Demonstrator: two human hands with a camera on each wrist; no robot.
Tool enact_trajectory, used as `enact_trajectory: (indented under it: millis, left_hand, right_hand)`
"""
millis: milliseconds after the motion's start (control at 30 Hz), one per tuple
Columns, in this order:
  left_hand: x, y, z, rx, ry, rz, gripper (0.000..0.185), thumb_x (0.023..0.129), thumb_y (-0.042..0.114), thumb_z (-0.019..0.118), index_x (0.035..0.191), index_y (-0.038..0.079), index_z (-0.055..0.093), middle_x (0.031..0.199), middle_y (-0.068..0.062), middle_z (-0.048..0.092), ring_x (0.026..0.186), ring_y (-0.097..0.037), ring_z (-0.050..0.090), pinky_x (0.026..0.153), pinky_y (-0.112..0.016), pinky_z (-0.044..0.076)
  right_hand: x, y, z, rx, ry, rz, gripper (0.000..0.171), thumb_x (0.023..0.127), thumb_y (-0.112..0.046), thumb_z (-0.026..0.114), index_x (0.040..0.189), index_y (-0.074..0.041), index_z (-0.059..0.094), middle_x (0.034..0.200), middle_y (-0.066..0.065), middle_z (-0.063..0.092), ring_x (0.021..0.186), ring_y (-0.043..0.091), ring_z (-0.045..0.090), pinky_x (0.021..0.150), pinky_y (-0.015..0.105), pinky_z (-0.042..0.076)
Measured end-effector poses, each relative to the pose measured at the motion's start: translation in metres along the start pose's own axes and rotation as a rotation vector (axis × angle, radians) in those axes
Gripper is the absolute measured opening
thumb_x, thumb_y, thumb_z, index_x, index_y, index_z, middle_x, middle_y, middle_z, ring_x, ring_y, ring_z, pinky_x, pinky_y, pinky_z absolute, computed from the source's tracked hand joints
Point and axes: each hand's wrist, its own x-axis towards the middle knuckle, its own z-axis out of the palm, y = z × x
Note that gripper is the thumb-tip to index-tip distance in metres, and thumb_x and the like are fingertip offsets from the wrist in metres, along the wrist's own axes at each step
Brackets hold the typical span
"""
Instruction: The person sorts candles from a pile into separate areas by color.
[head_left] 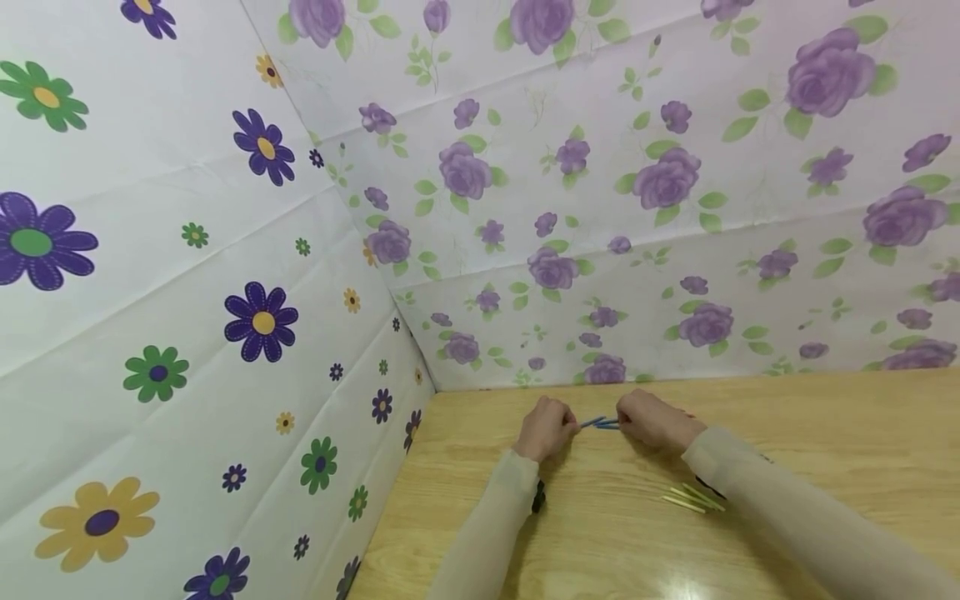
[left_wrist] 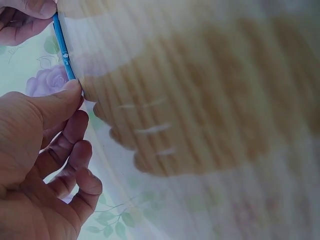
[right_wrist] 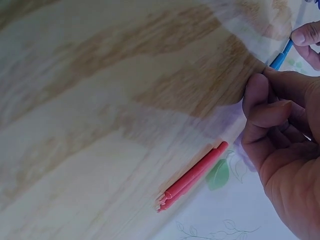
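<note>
Several thin blue sticks [head_left: 606, 424] lie close together between my two hands at the far side of the table. My left hand [head_left: 546, 429] pinches the left end of a blue stick between thumb and finger; the left wrist view shows this grip on the blue stick [left_wrist: 64, 47], its other fingers loosely bent. My right hand [head_left: 654, 418] pinches the right end of the blue sticks, whose tips are hidden under its fingers. In the right wrist view, red sticks [right_wrist: 194, 175] lie side by side near that hand, untouched by it.
Several yellow-green sticks [head_left: 692, 497] lie loosely on the wooden table [head_left: 615, 533], beside my right forearm. A white wall covering with purple flowers [head_left: 555, 271] rises directly behind the table edge. Another flowered covering [head_left: 262, 323] stands along the left side.
</note>
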Motion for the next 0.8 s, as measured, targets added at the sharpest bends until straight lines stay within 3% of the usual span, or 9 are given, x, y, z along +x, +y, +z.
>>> enact_trajectory:
  millis: [233,500,800]
  left_hand:
    - [0.001,-0.001,0.000,0.003,0.011,0.021,0.013,0.100,0.022,0.081,0.095,0.012,0.087,0.098,0.000,0.083,0.089,-0.012,0.073,0.075,-0.022,0.060]
    - [-0.001,0.002,-0.004,-0.008,0.017,0.011,0.013,0.099,0.022,0.082,0.092,0.012,0.087,0.100,-0.001,0.082,0.098,-0.017,0.071,0.077,-0.025,0.060]
    - [-0.004,0.004,-0.006,-0.021,0.012,0.007,0.011,0.097,0.021,0.083,0.093,0.011,0.087,0.097,-0.001,0.082,0.092,-0.015,0.072,0.077,-0.025,0.061]
  right_hand:
    - [-0.002,-0.008,-0.008,0.017,-0.021,0.015,0.037,0.094,-0.002,0.069,0.066,-0.025,0.063,0.062,-0.014,0.053,0.056,0.002,0.042,0.053,0.020,0.037]
    - [-0.001,-0.008,-0.010,0.041,-0.020,0.003,0.040,0.094,0.000,0.066,0.063,-0.025,0.061,0.059,-0.013,0.049,0.054,0.002,0.038,0.051,0.021,0.034]
    - [-0.016,-0.048,-0.044,0.089,-0.029,-0.020,0.026,0.096,0.002,0.072,0.073,-0.010,0.076,0.067,-0.001,0.068,0.058,0.008,0.054,0.053,0.026,0.046]
